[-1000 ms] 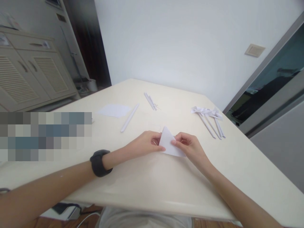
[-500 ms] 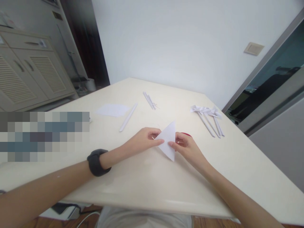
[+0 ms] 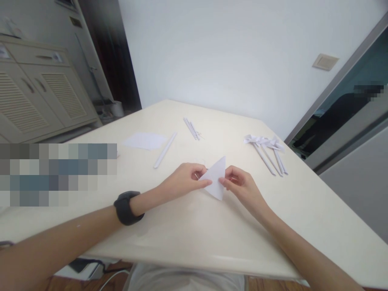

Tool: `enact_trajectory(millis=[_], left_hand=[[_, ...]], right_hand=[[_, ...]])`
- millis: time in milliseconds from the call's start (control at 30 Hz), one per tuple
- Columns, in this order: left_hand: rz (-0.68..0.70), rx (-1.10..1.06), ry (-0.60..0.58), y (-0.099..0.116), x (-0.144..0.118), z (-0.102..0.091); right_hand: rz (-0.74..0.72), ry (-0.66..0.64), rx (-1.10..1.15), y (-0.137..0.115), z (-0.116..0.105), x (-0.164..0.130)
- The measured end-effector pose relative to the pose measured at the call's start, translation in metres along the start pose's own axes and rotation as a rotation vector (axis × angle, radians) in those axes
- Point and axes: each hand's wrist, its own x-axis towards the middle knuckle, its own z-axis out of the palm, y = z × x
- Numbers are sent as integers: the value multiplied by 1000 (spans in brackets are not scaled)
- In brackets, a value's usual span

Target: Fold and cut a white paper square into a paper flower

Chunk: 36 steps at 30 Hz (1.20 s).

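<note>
A small white paper triangle (image 3: 216, 173) is held up over the near middle of the table. My left hand (image 3: 189, 177) pinches its left corner between thumb and fingers. On the right edge, my right hand (image 3: 238, 181) has its thumb on the paper's front and its fingers curled behind. A thin dark line shows by the left fingertips, too small to make out. Both hands are closed on the paper, which hides some of the fingers. My left wrist wears a black band (image 3: 127, 207).
White paper sheets (image 3: 145, 140) lie back left, beside a long rolled paper stick (image 3: 165, 150). Several thin paper sticks (image 3: 190, 129) are at the back middle. Paper pinwheel-like pieces on sticks (image 3: 268, 153) lie to the right on the white table (image 3: 169, 238). A blurred-out patch covers the left.
The paper triangle has turned slightly in my fingers, and its lower tip sits a little higher. A red edge seen behind my right hand is now out of sight. The view shifted slightly.
</note>
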Motion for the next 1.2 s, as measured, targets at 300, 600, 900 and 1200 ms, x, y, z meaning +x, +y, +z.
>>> enact_trajectory(millis=[300,600,900,1200], left_hand=[[-5,23,-56,0,1,-2],[36,-116,-86,-1,0,0],[7,-288,-160,-9,4,1],[-52,-446,-94,-7,3,1]], right_hand=[[-27,-15,-15,0,-2,2],[-12,-15,111,-5,-2,0],[39,-68,164,-8,-1,0],[72,-32,126,-14,-3,-1]])
